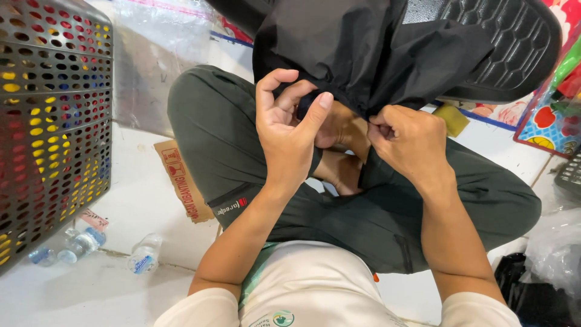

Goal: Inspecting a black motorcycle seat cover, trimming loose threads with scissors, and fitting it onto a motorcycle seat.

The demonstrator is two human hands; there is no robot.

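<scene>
Floor: white floor (139, 200) under you; you sit on it cross-legged in dark green trousers (224, 139).
Black fabric: a black fabric piece (357, 48) with a gathered edge hangs down in front of you, its lower hem right above your crossed legs and bare foot (339, 169).
Left hand: your left hand (289, 130) is raised at the hem, thumb and fingers curled loosely around a dark bit of the edge; the thumb lies stretched across the front, the fingers not fully closed.
Right hand: your right hand (405, 142) is pinched tight on the hem of the fabric, fingertips pressed together over the gathered edge.
Left side: a grey perforated metal basket (51, 121) stands beside you, coloured things showing through its holes.
Near basket: small plastic water bottles (91, 248) lie on the floor just beside it, and a strip of brown cardboard (181, 181) lies against your knee.
Behind: a black ribbed shoe sole (508, 42) shows above the fabric.
Right edge: crumpled clear plastic (554, 248) lies near your right knee.
</scene>
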